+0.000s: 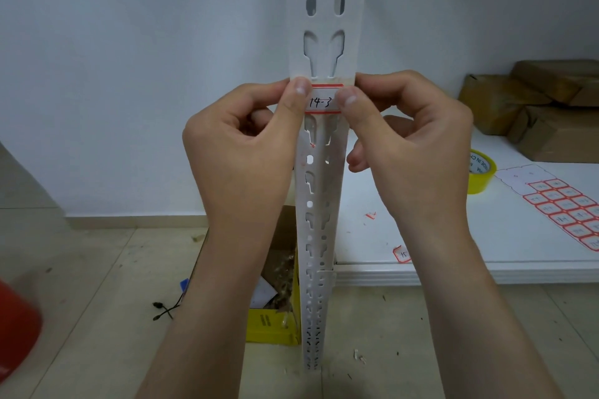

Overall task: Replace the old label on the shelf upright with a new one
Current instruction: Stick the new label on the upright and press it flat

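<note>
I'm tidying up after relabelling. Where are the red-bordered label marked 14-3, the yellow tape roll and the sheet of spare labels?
Red-bordered white label marked 14-3 (321,103): head view, on the handwriting.
Yellow tape roll (486,179): head view, on its outer yellow side.
Sheet of red-bordered spare labels (565,209): head view, mid-sheet.

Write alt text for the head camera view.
Two bare hands, left hand and right hand, press a red-bordered label reading 14-3 onto a white slotted shelf upright. A label sheet and yellow tape roll lie on the white shelf.
</note>
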The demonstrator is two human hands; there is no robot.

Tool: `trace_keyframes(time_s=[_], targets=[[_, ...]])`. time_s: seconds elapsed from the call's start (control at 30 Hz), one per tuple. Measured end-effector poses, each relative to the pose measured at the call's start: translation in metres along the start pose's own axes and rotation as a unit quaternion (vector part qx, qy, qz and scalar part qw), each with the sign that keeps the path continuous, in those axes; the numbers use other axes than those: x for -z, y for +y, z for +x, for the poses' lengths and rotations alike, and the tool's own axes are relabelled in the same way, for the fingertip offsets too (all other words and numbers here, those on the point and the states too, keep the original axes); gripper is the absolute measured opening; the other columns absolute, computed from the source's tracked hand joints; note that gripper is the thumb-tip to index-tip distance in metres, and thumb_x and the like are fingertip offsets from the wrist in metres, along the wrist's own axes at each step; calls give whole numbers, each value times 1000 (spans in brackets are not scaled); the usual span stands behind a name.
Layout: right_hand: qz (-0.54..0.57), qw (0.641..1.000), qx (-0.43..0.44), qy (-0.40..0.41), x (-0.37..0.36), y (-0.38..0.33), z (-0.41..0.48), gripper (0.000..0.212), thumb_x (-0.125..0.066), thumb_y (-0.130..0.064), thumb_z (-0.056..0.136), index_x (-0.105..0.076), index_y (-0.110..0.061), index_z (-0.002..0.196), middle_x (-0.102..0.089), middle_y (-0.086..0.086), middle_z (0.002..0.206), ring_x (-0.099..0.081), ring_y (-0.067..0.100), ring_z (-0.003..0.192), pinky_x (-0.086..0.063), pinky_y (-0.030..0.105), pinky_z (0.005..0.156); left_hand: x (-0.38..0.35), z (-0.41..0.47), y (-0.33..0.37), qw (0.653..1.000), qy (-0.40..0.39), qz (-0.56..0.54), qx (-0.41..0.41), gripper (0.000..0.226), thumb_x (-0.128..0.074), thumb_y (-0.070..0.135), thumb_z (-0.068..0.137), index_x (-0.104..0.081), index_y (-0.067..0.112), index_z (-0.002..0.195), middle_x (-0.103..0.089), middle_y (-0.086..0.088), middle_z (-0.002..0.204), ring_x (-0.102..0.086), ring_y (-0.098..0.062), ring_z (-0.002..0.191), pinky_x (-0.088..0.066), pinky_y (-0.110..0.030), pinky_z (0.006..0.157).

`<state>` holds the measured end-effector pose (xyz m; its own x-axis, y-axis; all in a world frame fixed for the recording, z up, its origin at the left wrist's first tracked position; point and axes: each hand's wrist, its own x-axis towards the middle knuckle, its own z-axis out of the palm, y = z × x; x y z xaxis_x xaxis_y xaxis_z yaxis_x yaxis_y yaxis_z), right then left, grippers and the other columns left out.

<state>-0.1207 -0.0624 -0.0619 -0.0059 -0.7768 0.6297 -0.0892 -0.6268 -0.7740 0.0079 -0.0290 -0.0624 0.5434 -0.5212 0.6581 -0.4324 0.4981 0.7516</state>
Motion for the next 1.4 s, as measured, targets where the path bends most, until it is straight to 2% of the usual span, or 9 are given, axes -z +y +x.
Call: trace_keyframes(time_s=[0.17,0.37,0.57,0.73,0.87,1.0,1.1,1.23,1.4], targets=[[-9,1000,-11,22,-8,-6,1,12,-81,-33,93,-69,-32,91,-72,-4,85,-68,32,60,-58,48,52,-1,-1,0,1000,5,0,2,6,-76,26,96,-81,23,93,-47,-20,63,-37,-5,52,-36,-17,49],[10,1000,-12,17,-6,-8,1,23,-69,-26,102,-67,-33,81,-72,-8,80,-65,30,54,-54,49,49,0,-2,0,1000,9,14,-6,16,-71,29,99,-78,22,87,-50,-8,55,-41,-2,50,-36,-6,50],[-7,1000,-13,16,-9,-6,0,13,-78,-35,95,-70,-25,94,-71,-3,88,-71,27,67,-60,48,56,-3,-4,-1,1000,4,-7,4,12,-79,29,92,-76,18,97,-49,9,53,-44,1,47,-40,-8,52],[2,1000,0,21,-9,-6,1,21,-72,-27,100,-65,-36,83,-71,-10,84,-69,26,63,-57,48,53,-1,-3,-3,1000,8,-8,-3,13,-72,26,99,-78,17,93,-45,4,56,-41,0,50,-36,-8,51],[-4,1000,5,22,-9,-5,0,13,-77,-32,96,-67,-33,89,-71,-6,86,-70,29,64,-59,48,53,-2,-4,-4,1000,4,-4,-1,12,-76,30,95,-78,19,98,-50,-11,58,-42,-2,51,-39,-11,53],[14,1000,9,8,-7,-1,1,19,-71,-23,101,-66,-33,87,-71,-9,85,-68,19,56,-57,33,45,-1,-3,-6,1000,1,-7,-5,11,-71,25,99,-77,19,93,-47,-1,57,-42,0,50,-37,-7,52],[25,999,33,-8,-5,4,2,21,-69,-18,103,-64,-35,90,-69,-12,86,-67,13,57,-53,18,46,0,-3,-8,1000,-6,-13,-5,9,-71,24,99,-78,19,96,-51,-15,63,-43,-1,53,-40,-9,53],[4,998,67,-22,-2,17,2,14,-73,-19,100,-66,-30,104,-70,-6,93,-70,24,67,-59,33,49,2,-4,-13,1000,-16,-7,-22,11,-71,22,99,-77,20,109,-48,-6,58,-43,-1,55,-41,-11,53],[-11,996,77,-40,1,22,0,21,-74,-17,99,-64,-26,116,-70,-2,100,-70,21,73,-62,40,53,7,-7,-23,997,-35,19,-59,26,-70,15,100,-74,8,125,-45,5,58,-41,-2,53,-39,-10,54]])
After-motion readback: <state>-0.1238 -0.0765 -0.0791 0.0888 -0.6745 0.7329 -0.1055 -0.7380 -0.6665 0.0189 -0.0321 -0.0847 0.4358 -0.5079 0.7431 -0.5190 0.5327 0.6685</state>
